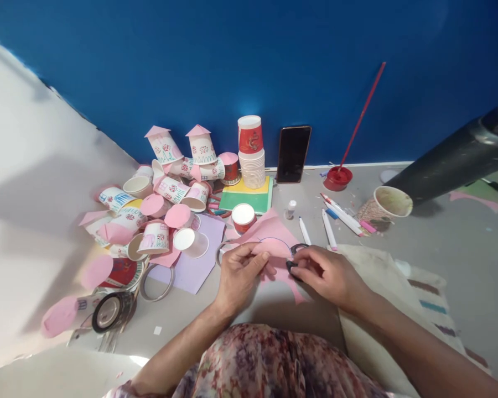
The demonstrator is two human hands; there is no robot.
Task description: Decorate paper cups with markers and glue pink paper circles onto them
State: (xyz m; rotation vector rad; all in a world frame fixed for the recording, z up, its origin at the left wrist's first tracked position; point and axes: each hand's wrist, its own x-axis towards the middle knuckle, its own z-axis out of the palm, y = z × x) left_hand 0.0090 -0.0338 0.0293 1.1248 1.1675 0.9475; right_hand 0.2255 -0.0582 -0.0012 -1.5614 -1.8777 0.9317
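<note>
My left hand (239,271) pinches a sheet of pink paper (269,232) that has a drawn circle on it. My right hand (326,271) grips black-handled scissors (295,258) at the paper's right edge. The blades are hidden under the paper and fingers. The paper lies on the grey floor just in front of my lap.
A heap of decorated paper cups (166,188) with pink lids fills the left. Tape rolls (110,310) lie near it. A cup stack (251,152), coloured paper pads (249,198), a phone (292,153), a red paint lid with brush (338,177), markers (336,215) and a used cup (388,203) stand behind.
</note>
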